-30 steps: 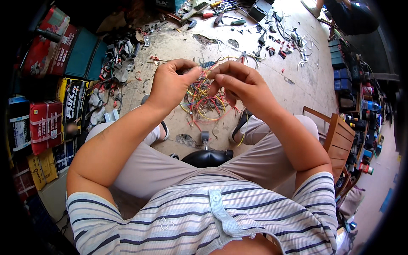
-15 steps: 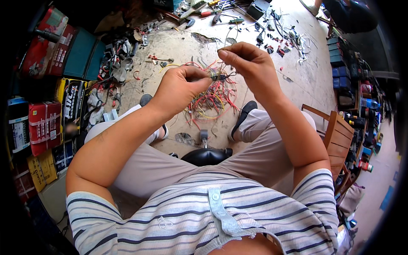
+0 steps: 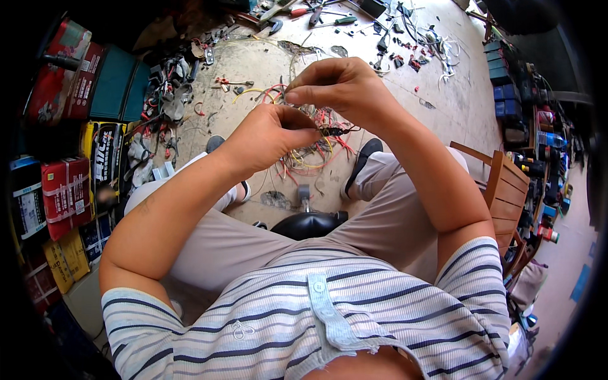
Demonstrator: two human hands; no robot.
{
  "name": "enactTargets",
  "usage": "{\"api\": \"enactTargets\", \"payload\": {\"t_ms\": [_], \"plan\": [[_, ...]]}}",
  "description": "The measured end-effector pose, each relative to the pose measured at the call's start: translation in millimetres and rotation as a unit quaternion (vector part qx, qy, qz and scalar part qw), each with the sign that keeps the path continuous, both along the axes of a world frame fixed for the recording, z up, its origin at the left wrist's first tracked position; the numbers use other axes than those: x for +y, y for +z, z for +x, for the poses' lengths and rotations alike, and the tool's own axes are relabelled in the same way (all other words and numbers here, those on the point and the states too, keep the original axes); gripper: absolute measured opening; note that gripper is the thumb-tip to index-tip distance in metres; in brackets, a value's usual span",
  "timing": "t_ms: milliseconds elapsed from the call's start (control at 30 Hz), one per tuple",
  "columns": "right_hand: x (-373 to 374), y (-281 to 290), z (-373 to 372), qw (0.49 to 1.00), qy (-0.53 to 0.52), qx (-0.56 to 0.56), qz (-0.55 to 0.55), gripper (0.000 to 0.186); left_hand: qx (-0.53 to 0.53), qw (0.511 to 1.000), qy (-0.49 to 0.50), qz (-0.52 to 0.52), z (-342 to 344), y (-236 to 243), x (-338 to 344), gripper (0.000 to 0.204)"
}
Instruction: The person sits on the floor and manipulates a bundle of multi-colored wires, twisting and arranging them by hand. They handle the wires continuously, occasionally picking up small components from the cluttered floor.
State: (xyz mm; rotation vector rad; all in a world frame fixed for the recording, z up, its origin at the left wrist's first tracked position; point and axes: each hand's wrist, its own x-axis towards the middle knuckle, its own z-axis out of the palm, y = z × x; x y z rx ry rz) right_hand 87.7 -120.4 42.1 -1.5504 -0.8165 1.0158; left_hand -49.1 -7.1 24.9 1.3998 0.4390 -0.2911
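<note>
My left hand [image 3: 269,136] is closed round a bundle of thin wires. A black twisted end [image 3: 337,131] of the bundle sticks out to the right past its thumb. Just above and to the right, my right hand [image 3: 342,88] pinches a thin dark wire [image 3: 293,69], which rises from its fingertips toward the far side. My fingers hide most of the bundle. Below both hands, a tangled heap of red, yellow and dark wires [image 3: 326,152] lies on the floor between my feet.
Pliers and screwdrivers [image 3: 345,21] lie at the far side. Black and white wire scraps [image 3: 437,47] are scattered at far right. Boxes [image 3: 65,193] are stacked at left. A wooden chair [image 3: 506,190] stands at right. A black seat [image 3: 307,225] shows between my legs.
My right hand has moved left, over my left hand, with the thin wire. More of the black twisted end now shows beside my left thumb.
</note>
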Motion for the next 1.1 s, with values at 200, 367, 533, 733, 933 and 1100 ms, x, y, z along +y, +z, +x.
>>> {"api": "enactTargets", "payload": {"t_ms": [200, 367, 533, 733, 933, 1100], "plan": [[6, -4, 3, 0.998, -0.026, 0.013, -0.058, 0.025, 0.011, 0.999, -0.03, -0.014, -1, 10, -3, 0.016], [7, 13, 2, 0.999, -0.001, 0.013, -0.038, 0.02, 0.06, 0.998, 0.034, -0.01, -2, 3, -5, 0.014], [0, 12, -12, 0.994, 0.018, 0.034, 0.103, 0.011, 0.093, 0.985, 0.108, -0.098, -4, -15, 17, 0.018], [-3, 13, -24, 0.979, 0.041, -0.157, 0.121, 0.011, 0.037, 0.99, 0.133, -0.007, -1, -9, 12, 0.016], [5, 2, -3, 0.999, -0.026, -0.009, 0.047, 0.011, -0.015, 0.996, 0.004, 0.083, -4, -12, -7, 0.016], [7, -14, 11, 0.993, -0.077, 0.087, -0.003, 0.018, -0.019, 0.998, -0.002, 0.052, -3, -2, -10, 0.017]]}}
